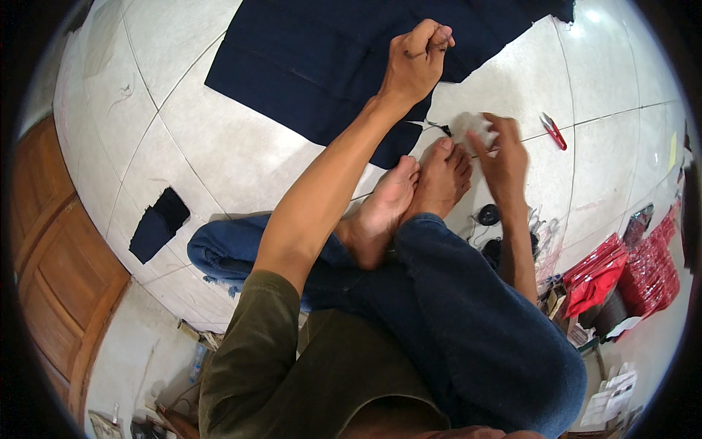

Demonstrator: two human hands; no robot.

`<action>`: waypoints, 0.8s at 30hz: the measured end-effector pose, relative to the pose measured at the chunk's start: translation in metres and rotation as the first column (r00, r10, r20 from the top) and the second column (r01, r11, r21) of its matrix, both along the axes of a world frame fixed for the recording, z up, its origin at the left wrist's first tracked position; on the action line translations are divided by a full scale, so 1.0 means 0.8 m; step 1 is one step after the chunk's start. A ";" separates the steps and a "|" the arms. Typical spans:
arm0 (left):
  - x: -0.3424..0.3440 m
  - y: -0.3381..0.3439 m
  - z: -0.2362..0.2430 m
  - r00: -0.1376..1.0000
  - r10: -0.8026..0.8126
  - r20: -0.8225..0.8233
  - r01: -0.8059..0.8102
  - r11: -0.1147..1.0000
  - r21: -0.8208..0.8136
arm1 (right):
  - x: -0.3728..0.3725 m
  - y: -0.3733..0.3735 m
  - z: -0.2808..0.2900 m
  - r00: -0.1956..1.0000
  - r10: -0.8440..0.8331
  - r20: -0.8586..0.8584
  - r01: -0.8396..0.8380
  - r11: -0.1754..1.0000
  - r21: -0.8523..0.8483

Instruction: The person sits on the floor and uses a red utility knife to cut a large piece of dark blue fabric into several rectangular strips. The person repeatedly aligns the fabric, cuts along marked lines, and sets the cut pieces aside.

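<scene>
My left hand (418, 64) is closed, held over the dark navy cloth (307, 73) spread on the floor. A thin dark line crosses its fingers; what they pinch, if anything, is too small to name. To the right of my bare feet (442, 175), my right hand (506, 161) hovers with bent fingers. Its fingertips are smeared by motion beside a pale blur, so I cannot tell whether it holds anything. A small black piece (444, 130) lies by my toes, at the cloth's edge. Red-handled thread snips (556, 133) lie on the tiles to the right of that hand.
Black round spools or thread bundles (488, 214) sit beside my right forearm. Red shiny packets (596, 274) lie at the right. A dark folded cloth scrap (159, 224) rests on the tiles at left, near a brown wooden door (69, 285).
</scene>
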State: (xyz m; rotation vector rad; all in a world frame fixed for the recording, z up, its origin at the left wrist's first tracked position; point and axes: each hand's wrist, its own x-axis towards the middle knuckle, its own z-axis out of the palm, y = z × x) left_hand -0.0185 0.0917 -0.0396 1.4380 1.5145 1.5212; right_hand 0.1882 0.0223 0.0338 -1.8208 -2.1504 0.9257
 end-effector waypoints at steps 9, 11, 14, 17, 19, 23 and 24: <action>-0.008 -0.016 0.017 0.979 -0.166 -0.120 0.171 0.985 0.027 | 0.011 0.006 -0.028 0.929 0.350 0.117 -0.367 0.911 0.188; -0.002 -0.018 0.030 0.913 -0.295 -0.283 0.337 0.935 0.112 | 0.073 0.007 -0.016 0.966 0.000 0.259 -0.045 0.985 0.169; -0.014 -0.021 0.030 0.788 -0.386 -0.479 0.518 0.837 0.178 | 0.154 -0.002 0.006 0.721 -0.212 0.659 0.083 0.971 0.222; -0.021 -0.019 0.039 0.888 -0.411 -0.209 0.428 0.903 0.046 | 0.131 -0.006 0.018 0.782 -0.277 0.558 0.071 0.930 0.362; -0.024 -0.018 0.058 0.920 -0.393 -0.002 0.385 0.903 -0.192 | 0.078 -0.013 0.024 0.953 -0.207 0.220 0.143 0.951 0.274; -0.038 -0.025 0.062 0.901 -0.259 0.347 0.368 0.880 -0.299 | -0.045 -0.010 0.002 0.810 0.571 -0.131 -0.504 0.793 0.341; -0.035 -0.024 0.066 0.890 -0.249 0.382 0.365 0.890 -0.272 | -0.062 -0.003 -0.005 0.776 0.623 -0.097 -0.567 0.757 0.326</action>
